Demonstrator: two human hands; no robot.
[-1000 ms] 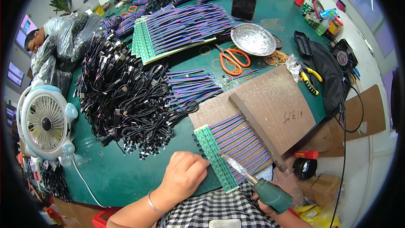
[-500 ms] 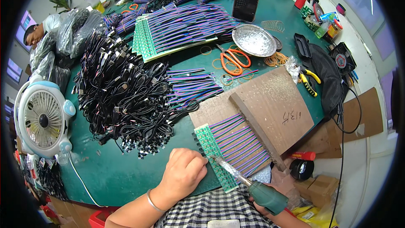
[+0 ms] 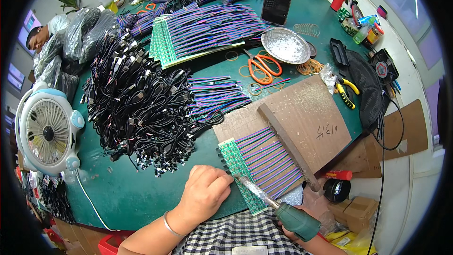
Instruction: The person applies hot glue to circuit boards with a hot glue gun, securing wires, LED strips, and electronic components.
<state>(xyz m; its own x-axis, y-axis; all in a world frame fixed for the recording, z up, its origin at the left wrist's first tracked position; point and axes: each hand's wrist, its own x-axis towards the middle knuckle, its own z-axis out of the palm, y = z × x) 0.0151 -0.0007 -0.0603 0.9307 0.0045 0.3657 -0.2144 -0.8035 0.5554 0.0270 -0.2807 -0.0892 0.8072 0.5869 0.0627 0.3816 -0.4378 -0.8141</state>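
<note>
1. Fingers (image 3: 221,182) of the left hand (image 3: 203,191) are curled in, their tips at the left edge of a narrow green circuit board (image 3: 233,158); whether they pinch anything there is hidden.
2. Right hand (image 3: 289,233) is wrapped around the green handle of a soldering iron (image 3: 298,220), partly concealed by it. The shaft slants up and leftward, its tip at the circuit board just beside the left fingertips; contact with the surface cannot be confirmed.
3. Circuit board lies along the left edge of a brown wooden board (image 3: 314,118), its lower end reaching to the checked garment (image 3: 219,233) at the near side.
4. Coloured wires (image 3: 266,158) run from the circuit board's right edge, roughly parallel, to a raised wooden bar (image 3: 289,145) fixed or laid across the wooden board; which cannot be told.
5. Open room: bare green counter (image 3: 118,193) extends left of the left hand, bounded by a heaped pile of black cables (image 3: 137,99), a white and blue fan (image 3: 47,130) and the counter's near edge.
6. Right side is tighter: the wooden board reaches the counter's edge, with yellow-and-black pliers (image 3: 346,97) near its upper right corner.
</note>
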